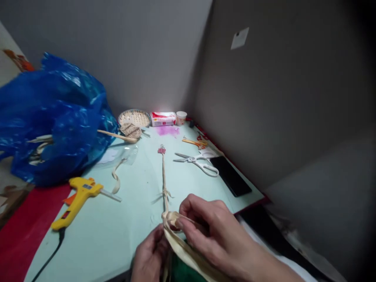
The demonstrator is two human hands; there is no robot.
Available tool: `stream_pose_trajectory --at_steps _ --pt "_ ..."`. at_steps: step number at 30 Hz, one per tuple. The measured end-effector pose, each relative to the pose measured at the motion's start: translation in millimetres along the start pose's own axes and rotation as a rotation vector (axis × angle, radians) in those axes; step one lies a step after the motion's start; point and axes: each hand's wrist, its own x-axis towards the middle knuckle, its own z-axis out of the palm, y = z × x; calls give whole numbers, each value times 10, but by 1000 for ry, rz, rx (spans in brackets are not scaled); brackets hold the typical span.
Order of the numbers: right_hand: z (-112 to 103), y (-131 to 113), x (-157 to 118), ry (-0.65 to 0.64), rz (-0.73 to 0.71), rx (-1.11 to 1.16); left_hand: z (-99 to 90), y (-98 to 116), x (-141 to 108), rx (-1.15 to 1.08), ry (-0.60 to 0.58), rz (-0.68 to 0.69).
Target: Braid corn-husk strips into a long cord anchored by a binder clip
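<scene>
A pale braided cord [164, 176] of dried husk-like fibre runs along the table towards me, its far end gripped by a pink binder clip [161, 150]. Near the cord's close end, my right hand [214, 231] pinches a pale husk strip [174, 218] between thumb and fingers. A wider loose strip [188, 252] trails from the same spot down beneath my right hand. My left hand [150, 254] is curled low beside the cord's near end, fingers closed around strands partly hidden from view. Small loose ends stick out partway along the cord.
A yellow glue gun [78, 199] with a black cable lies left, below a large blue plastic bag [58, 125]. White scissors [196, 160], orange scissors [196, 143] and a black phone [230, 176] are on the right. A woven basket [134, 117], tissue pack [163, 118] and cup [181, 117] stand behind.
</scene>
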Motion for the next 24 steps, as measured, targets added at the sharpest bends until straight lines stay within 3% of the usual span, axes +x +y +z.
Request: stream_pose_trajectory --at_steps 4,9,14,18,20,24 --pt "357 398 -268 85 78 22 78 5 -133 -17 66 -58" --pt "542 525 -384 127 79 8 154 43 -162 85 69 -23" --pt "389 540 -357 151 55 -52 160 58 -122 166 45 -50" --pt "185 599 -295 221 93 53 82 90 -111 236 52 -72" --pt "83 625 -262 299 157 186 43 111 -111 265 58 -70" --pt "-190 664 -195 458 176 678 8 142 -113 307 75 -66"
